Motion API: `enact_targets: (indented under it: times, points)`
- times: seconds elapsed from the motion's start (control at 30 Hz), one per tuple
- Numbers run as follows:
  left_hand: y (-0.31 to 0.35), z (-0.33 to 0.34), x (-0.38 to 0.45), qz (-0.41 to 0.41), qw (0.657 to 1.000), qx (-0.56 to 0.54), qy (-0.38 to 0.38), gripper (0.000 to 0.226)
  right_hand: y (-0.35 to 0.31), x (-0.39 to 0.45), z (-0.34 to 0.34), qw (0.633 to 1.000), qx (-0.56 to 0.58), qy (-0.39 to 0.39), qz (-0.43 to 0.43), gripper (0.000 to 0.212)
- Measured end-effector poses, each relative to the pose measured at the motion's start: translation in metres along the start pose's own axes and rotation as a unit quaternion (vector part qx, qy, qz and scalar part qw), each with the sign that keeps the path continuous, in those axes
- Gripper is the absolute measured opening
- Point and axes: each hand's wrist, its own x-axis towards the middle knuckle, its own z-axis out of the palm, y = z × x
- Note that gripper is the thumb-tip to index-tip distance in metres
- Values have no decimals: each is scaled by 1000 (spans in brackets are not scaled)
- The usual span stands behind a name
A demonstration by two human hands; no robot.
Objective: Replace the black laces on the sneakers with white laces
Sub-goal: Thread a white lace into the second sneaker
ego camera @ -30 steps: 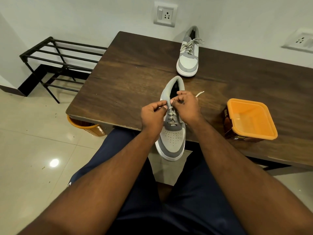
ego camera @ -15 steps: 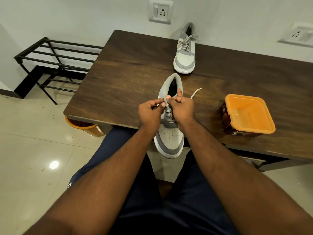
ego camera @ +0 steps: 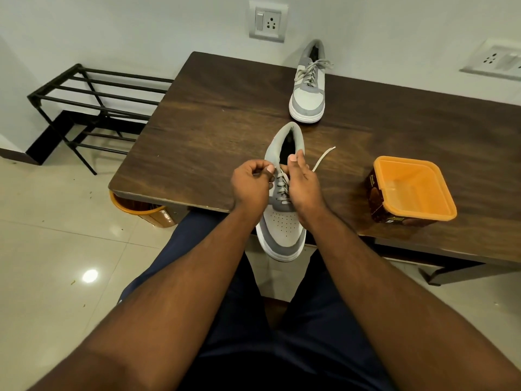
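A grey and white sneaker lies over the front edge of the wooden table, toe toward me. White lace runs through its eyelets, and a loose end trails right onto the table. My left hand pinches the lace at the left side of the collar. My right hand grips the shoe at the top eyelets, thumb up by the tongue. A second sneaker with tied white laces stands at the back of the table.
An orange-lidded brown tub stands on the table to the right. A black metal rack stands on the floor at the left. An orange bin sits under the table's corner. Wall sockets are behind.
My left hand has drawn a little to the left, away from my right hand. My right thumb has lifted beside the tongue. The view has shifted slightly.
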Motion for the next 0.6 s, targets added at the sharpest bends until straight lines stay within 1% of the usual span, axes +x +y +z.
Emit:
enact_targets:
  times: [0.07,0.1,0.17,0.23,0.27,0.3,0.33,0.37,0.4,0.43,0.47,0.5,0.53,0.57,0.6]
  points:
    - [3,1,-1,-26,998,-50,41,14,-3,-5,-8,999,-17,-15,-28,78]
    - [6,-1,-1,-44,992,-86,76,17,-2,-7,-13,999,-18,-25,-41,67]
    - [12,-11,5,-70,973,-140,170,21,-3,-11,-23,998,2,-32,-55,46]
    - [12,-27,18,-82,947,-158,266,18,-4,-16,-31,996,72,-8,-57,30]
    - [11,-37,24,-83,939,-152,299,15,-6,-19,-35,992,117,12,-55,24]
    - [9,-46,30,-90,933,-139,319,12,-9,-22,-38,986,159,33,-48,21]
    - [7,-52,33,-102,933,-123,323,12,-10,-22,-42,981,184,57,-33,21]
    - [8,-55,32,-104,940,-89,312,15,-11,-21,-46,978,191,79,-14,21]
    - [10,-55,29,-91,949,-28,299,21,-11,-19,-50,978,183,95,-1,21]
    - [12,-54,23,-48,956,64,283,27,-10,-15,-53,981,166,103,10,21]
    - [17,-52,16,27,953,159,257,31,-10,-12,-56,984,144,101,15,21]
    - [21,-46,10,104,945,234,206,32,-9,-9,-57,989,116,90,16,20]
    - [23,-38,6,169,938,270,136,33,-7,-6,-56,994,84,73,14,19]
    - [23,-28,3,190,940,278,58,32,-6,-3,-56,997,52,55,9,18]
    - [24,-19,0,181,945,271,-6,31,-4,0,-54,999,20,37,1,18]
